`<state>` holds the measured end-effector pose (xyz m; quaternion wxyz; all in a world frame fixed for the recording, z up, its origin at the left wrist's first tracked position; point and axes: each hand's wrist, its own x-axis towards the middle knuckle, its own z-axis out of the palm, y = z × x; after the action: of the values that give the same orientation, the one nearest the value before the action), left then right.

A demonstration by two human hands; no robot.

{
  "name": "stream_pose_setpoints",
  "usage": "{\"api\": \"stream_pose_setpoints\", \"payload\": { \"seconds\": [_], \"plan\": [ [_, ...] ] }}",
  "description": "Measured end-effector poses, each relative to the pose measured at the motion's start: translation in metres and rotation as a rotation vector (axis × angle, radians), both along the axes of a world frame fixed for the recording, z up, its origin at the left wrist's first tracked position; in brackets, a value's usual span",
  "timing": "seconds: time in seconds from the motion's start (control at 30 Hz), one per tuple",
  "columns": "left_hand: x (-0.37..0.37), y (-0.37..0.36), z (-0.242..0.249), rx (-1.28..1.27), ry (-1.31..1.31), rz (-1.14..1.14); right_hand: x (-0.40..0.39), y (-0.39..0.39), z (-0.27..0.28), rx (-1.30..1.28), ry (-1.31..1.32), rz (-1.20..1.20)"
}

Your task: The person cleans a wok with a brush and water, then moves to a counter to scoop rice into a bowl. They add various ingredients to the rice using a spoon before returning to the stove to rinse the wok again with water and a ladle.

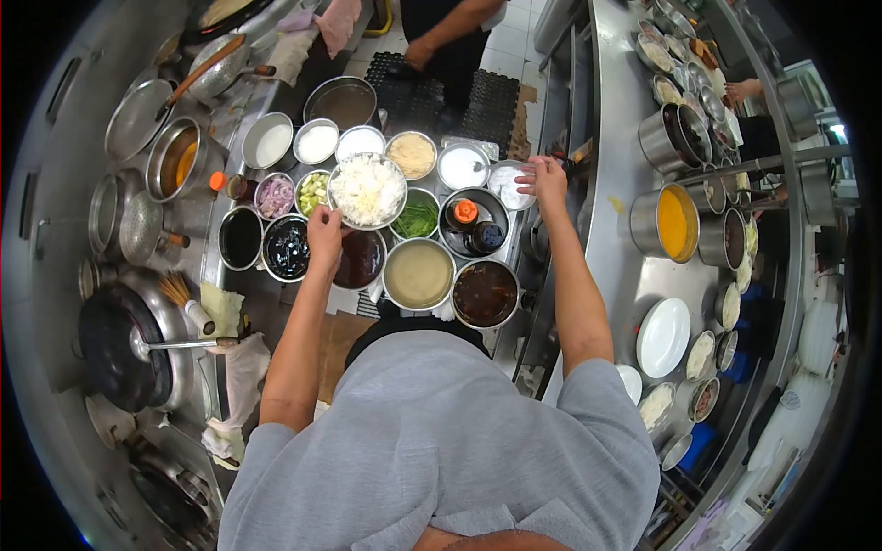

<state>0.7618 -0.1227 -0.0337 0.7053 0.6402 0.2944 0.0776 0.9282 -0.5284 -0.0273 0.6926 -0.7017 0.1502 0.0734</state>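
Note:
My left hand (322, 241) pinches the near-left rim of a metal bowl (375, 227) heaped with white chopped food (366, 188). This bowl sits above several neighbouring pots and partly covers them. Reaching to the right, my right hand (548, 181) has its fingers extended at the edge of a bowl of white powder (505, 187); nothing shows in its grasp. Between the hands are a pot of green vegetable pieces (418, 215) and a round pan (503, 224) holding dark bottles, one with an orange cap (466, 211).
Pots of dark sauce (485, 294) and pale liquid (418, 274) stand close to my body. On the left are a wok (119, 347) and a ladle (188, 344). A steel counter on the right carries a white plate (662, 337) and a pot of yellow liquid (678, 223). Another person (450, 37) stands ahead.

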Motion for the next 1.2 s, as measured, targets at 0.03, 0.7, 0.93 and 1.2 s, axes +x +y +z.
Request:
{"api": "stream_pose_setpoints", "payload": {
  "seconds": [0.03,0.7,0.93,1.2],
  "plan": [
    [0.003,-0.002,0.001,0.008,0.001,-0.006,0.001,-0.005,-0.006,0.063,0.025,-0.038],
    [0.016,0.012,0.008,0.171,0.015,-0.354,-0.07,0.05,0.063,-0.682,-0.631,0.11],
    [-0.027,-0.041,0.036,-0.007,-0.156,-0.681,-0.304,0.01,0.033,-0.677,-0.284,-0.254],
    [-0.154,-0.227,0.067,0.007,-0.149,-1.382,-0.513,0.005,-0.079,-0.54,0.213,0.444]
  ]
}}
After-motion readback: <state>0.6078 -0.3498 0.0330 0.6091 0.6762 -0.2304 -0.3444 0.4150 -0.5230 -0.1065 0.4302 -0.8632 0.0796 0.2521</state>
